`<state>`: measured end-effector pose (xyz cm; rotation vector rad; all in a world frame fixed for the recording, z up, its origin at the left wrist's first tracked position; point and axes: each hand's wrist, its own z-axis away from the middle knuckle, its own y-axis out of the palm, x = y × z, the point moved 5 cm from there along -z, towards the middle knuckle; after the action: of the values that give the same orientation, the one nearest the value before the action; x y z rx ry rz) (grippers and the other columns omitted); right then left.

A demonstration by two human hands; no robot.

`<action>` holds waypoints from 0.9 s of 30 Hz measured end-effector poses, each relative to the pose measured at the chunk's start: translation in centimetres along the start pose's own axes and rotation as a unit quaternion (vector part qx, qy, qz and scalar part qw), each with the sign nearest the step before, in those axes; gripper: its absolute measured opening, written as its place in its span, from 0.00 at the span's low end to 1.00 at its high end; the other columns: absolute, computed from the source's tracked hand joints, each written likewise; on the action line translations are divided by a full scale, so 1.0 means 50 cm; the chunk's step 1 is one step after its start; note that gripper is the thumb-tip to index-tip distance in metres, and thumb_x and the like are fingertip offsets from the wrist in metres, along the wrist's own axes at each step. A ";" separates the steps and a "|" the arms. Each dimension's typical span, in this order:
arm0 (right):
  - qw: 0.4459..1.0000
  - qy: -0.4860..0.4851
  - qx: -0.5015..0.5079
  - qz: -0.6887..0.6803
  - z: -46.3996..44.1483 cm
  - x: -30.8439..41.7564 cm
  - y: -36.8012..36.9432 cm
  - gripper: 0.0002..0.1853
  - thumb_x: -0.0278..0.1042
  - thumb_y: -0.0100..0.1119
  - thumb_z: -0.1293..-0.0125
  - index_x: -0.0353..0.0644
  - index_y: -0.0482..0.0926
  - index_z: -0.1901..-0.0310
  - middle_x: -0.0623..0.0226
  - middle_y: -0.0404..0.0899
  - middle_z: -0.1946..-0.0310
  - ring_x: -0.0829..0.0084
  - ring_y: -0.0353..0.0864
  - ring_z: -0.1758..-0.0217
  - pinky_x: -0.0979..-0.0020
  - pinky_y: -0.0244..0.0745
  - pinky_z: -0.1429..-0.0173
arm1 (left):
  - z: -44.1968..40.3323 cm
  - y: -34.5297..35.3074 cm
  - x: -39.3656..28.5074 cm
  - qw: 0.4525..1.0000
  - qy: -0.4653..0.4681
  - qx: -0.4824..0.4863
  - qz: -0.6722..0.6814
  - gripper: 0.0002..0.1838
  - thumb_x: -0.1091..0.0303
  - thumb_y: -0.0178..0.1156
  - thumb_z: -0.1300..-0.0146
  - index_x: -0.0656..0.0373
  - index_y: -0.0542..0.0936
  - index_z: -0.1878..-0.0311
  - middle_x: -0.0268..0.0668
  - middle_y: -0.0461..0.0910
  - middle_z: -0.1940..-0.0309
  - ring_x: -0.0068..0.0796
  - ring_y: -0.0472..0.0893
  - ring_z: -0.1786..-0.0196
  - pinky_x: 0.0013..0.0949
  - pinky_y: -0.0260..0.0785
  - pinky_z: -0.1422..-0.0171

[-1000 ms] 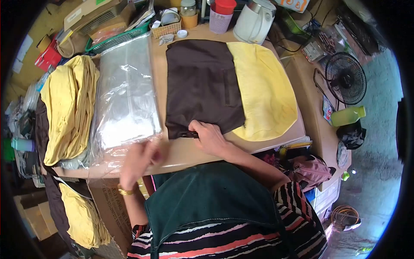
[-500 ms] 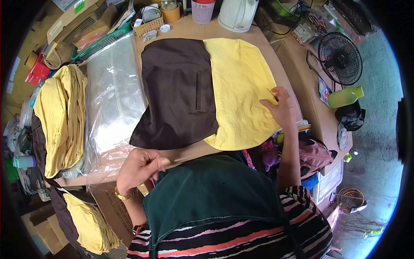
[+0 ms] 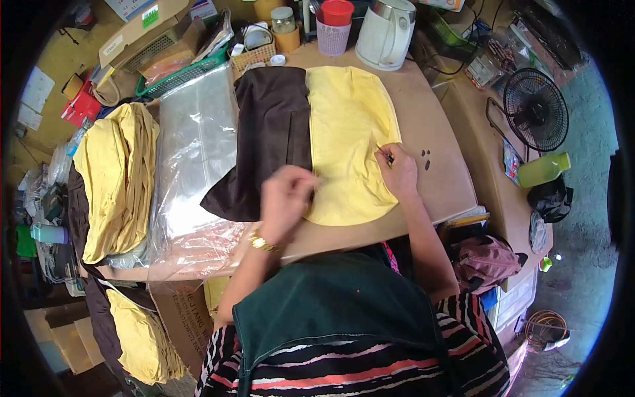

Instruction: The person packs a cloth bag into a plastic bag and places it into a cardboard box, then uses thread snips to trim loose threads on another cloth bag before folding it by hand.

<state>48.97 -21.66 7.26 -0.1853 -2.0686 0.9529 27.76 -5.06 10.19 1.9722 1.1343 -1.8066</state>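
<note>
A flat cloth piece, dark brown on its left part (image 3: 268, 139) and yellow on its right part (image 3: 344, 132), lies on the table. My left hand (image 3: 284, 202) is over the lower end of the seam between the two colours, fingers curled but smeared by motion; whether it holds anything is unclear. On the right side of the yellow part rests my right hand (image 3: 399, 173), closed round a small dark thing with a thin tip, too small to name. The yellow fabric is wrinkled beside these fingers.
Left of the cloth are clear plastic sheets (image 3: 198, 139) and a yellow cloth pile (image 3: 119, 172). A white kettle (image 3: 385, 36), a lilac basket (image 3: 333, 38) and a jar (image 3: 283, 21) stand at the back. At right are a fan (image 3: 536, 109) and a green bottle (image 3: 544, 170).
The cloth has shifted left across the table, uncovering dark marks on the right. My left hand has moved from the table edge onto the seam; my right hand's fingers have closed. The view has shifted.
</note>
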 end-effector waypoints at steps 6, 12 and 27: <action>1.000 -0.005 0.022 -0.006 0.004 0.001 0.005 0.06 0.30 0.65 0.42 0.40 0.78 0.66 0.62 0.78 0.68 0.60 0.81 0.65 0.63 0.75 0.61 | 0.054 -0.388 0.049 0.923 -0.003 -0.371 0.103 0.10 0.67 0.58 0.32 0.56 0.76 0.71 0.29 0.73 0.75 0.18 0.71 0.70 0.25 0.62 0.64; 0.999 -0.017 0.052 0.003 0.003 0.008 0.007 0.07 0.30 0.66 0.43 0.39 0.78 0.66 0.61 0.79 0.68 0.58 0.81 0.66 0.63 0.75 0.62 | 0.011 -0.093 -0.107 0.991 0.111 -0.002 -0.069 0.05 0.80 0.65 0.46 0.62 0.81 0.66 0.38 0.81 0.63 0.33 0.80 0.60 0.30 0.73 0.56; 0.986 0.027 0.166 -0.021 -0.010 -0.015 -0.038 0.12 0.38 0.66 0.41 0.38 0.78 0.64 0.57 0.80 0.68 0.59 0.80 0.67 0.63 0.74 0.62 | 0.071 -0.203 0.021 0.797 -0.058 -0.065 -0.598 0.30 0.58 0.64 0.42 0.53 0.73 0.36 0.49 0.55 0.27 0.55 0.49 0.24 0.76 0.36 0.31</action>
<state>50.17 -23.03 8.28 0.0072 -1.8251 1.2355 18.29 -0.10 11.73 0.9542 2.7149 -2.0991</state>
